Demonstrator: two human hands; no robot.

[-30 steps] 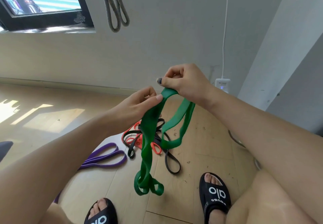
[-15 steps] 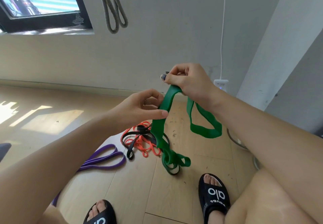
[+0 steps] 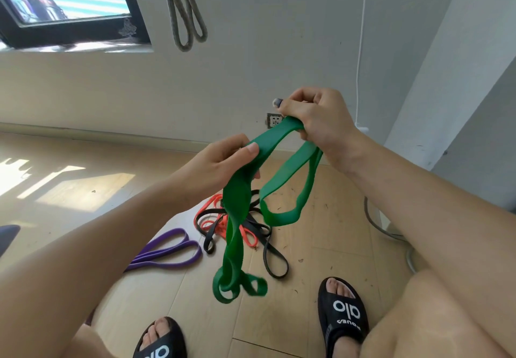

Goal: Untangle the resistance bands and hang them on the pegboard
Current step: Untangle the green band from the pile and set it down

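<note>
A person seated above a wooden floor (image 3: pixel 69 167) works a green resistance band (image 3: pixel 237 198) free of its twists, held up between both hands. The right hand (image 3: pixel 315 123) has its grip closed around the top of the band, fingers curled over the bunched rubber, while the left hand (image 3: pixel 220 164), lower and to the left of that grip, pinches a flat stretch of the same band between thumb and fingers. Below the left grip the band drops in a long twisted strand ending in small curls; below the right grip a shorter loop hangs open. Beneath the dangling green, on the floor, an orange band (image 3: pixel 217 218) and a black band (image 3: pixel 268 248) lie knotted together, and a purple band (image 3: pixel 167 254) rests apart from them, further left. Up on the wall (image 3: pixel 279 36), well above both grips, a grey band (image 3: pixel 184 11) hangs in two loops; its hook and any pegboard are out of frame. The step in hand appears to be untangling the green band, with hanging yet to come. The next move likely calls for the left grip to run down the strand and turn out the twists near the curled end while the right holds the top steady, so that the band falls as one plain loop ready to lift toward the wall.
</note>
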